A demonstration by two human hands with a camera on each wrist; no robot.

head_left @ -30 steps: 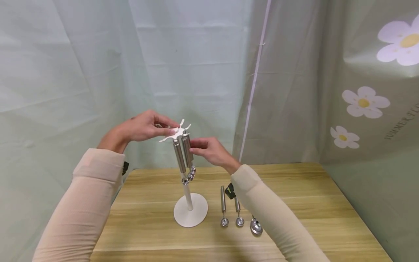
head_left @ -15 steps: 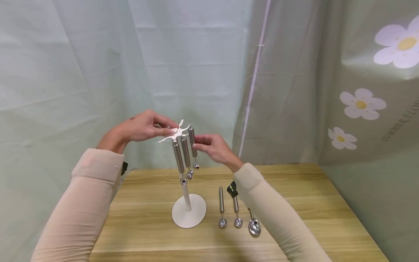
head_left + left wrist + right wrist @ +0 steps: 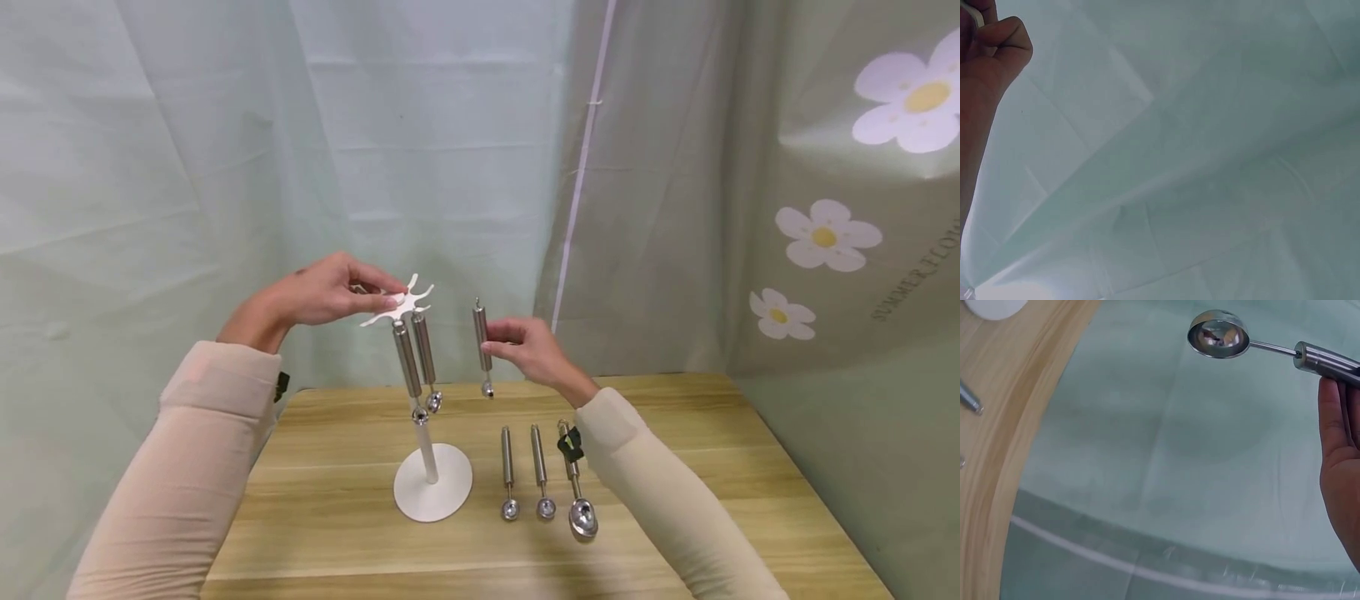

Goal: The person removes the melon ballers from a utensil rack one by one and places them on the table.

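The right hand (image 3: 528, 350) pinches a small steel scoop with a cylindrical handle (image 3: 482, 342) upright, bowl down, in the air just right of the white branched hook stand (image 3: 431, 483). The left hand (image 3: 322, 292) pinches the stand's white top hooks (image 3: 401, 304), apparently to steady it. Two similar steel scoops (image 3: 416, 362) hang there. Three more steel scoops (image 3: 540, 475) lie side by side on the wooden tabletop (image 3: 712, 492) below the right hand.
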